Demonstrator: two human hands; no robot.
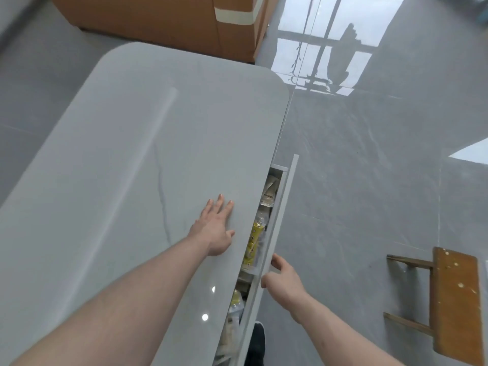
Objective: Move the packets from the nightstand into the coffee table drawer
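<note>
The grey coffee table (126,154) fills the left of the view. Along its right side its drawer (280,215) stands a narrow way out. In the gap lie several packets (254,241), yellow and pale ones, mostly hidden under the tabletop. My left hand (216,228) lies flat on the tabletop near the edge, fingers spread, holding nothing. My right hand (282,281) is on the drawer front, fingers curled over its top edge. The nightstand is not in view.
A wooden stool (454,302) stands on the glossy grey floor at the right. A brown cabinet or sofa base (169,25) sits beyond the table's far end. A dark shoe (257,342) shows below the drawer.
</note>
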